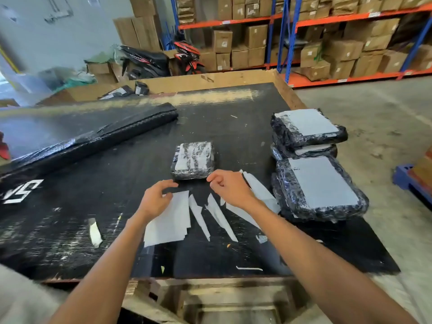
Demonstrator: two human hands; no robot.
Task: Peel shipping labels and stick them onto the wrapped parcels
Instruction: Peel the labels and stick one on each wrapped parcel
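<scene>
A small black wrapped parcel (192, 160) lies mid-table with a wrinkled white label on top. Just in front of it, my left hand (156, 199) hovers with loosely curved fingers over a stack of white label sheets (170, 223). My right hand (230, 188) is close to the parcel's near right corner, fingers curled in and thumb forward; I see nothing held in it. Several peeled white backing strips (219, 216) lie between and under my hands. On the right are stacked labelled parcels, one near (322, 183) and one farther back (306, 127).
The black table top (70, 230) carries a roll of black bubble wrap (98, 134) at the back left and a paper scrap (95, 232) at the left. More parcels (126, 91) sit in a cardboard bin behind. Shelving with cartons stands beyond; a blue pallet (411, 181) is on the right.
</scene>
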